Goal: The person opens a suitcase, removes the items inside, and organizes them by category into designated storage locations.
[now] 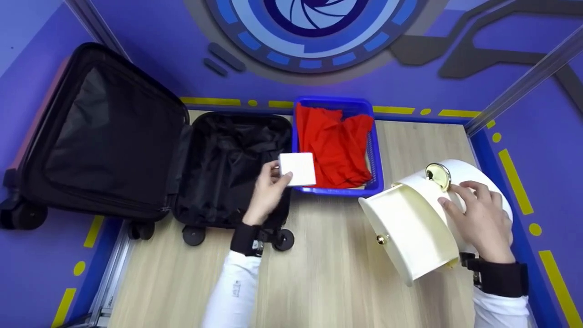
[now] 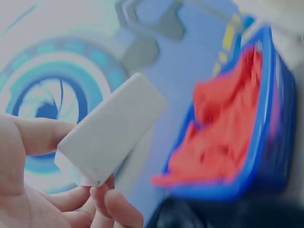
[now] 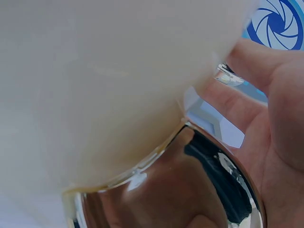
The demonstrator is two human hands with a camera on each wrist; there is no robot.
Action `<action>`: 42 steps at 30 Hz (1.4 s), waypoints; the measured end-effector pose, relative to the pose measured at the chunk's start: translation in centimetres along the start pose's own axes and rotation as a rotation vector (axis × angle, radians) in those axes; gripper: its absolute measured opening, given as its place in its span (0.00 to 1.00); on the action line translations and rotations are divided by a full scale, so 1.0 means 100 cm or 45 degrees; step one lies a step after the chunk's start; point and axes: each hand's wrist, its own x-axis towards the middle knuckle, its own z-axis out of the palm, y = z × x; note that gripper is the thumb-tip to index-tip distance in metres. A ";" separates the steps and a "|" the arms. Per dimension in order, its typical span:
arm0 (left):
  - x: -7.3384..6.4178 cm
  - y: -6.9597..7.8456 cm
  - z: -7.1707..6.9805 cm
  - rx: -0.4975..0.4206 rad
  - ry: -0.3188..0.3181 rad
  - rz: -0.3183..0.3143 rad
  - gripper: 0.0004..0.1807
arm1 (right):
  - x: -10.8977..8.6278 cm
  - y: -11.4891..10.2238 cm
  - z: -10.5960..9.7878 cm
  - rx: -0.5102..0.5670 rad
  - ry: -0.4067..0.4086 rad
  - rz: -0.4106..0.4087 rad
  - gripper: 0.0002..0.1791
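Note:
A small white box point(image 1: 297, 169), square-faced in the head view, is pinched between the thumb and fingers of my left hand point(image 1: 268, 191). It hovers by the right edge of the open suitcase point(image 1: 218, 182), beside the blue basket point(image 1: 337, 191). The left wrist view shows its long side point(image 2: 111, 128). My right hand point(image 1: 483, 218) grips the rounded top of a white drawer box point(image 1: 489, 175), near a gold-rimmed disc point(image 1: 438, 176). That box's curved drawer point(image 1: 401, 232), with a gold knob point(image 1: 381, 239), is pulled out. A shiny gold part point(image 3: 161, 190) hides some of the right fingers.
Red cloth point(image 1: 334, 146) fills much of the basket. The suitcase lid point(image 1: 109, 136) leans up against the left wall, and suitcase wheels point(image 1: 193, 235) point toward me. Purple walls point(image 1: 150, 50) enclose the wooden tabletop point(image 1: 328, 264).

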 end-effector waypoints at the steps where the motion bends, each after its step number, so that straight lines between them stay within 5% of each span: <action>1: -0.004 0.004 0.007 -0.022 -0.037 0.017 0.26 | 0.000 0.000 0.000 -0.001 0.000 0.000 0.28; 8: -0.030 0.022 0.053 -0.070 -0.345 0.109 0.26 | 0.000 -0.001 0.001 -0.004 -0.006 -0.001 0.28; 18: -0.043 0.049 0.119 -0.061 -0.619 0.137 0.26 | 0.000 -0.001 0.000 -0.007 -0.002 0.002 0.28; 23: -0.041 0.052 0.150 0.116 -0.736 0.155 0.28 | 0.000 -0.001 0.000 -0.005 0.000 0.000 0.28; 32: -0.040 0.051 0.184 0.813 -0.723 0.300 0.28 | 0.000 -0.001 0.001 -0.021 -0.006 0.003 0.28; 42: -0.039 0.038 0.198 1.062 -0.734 0.357 0.21 | -0.001 -0.001 0.000 -0.024 -0.002 0.005 0.29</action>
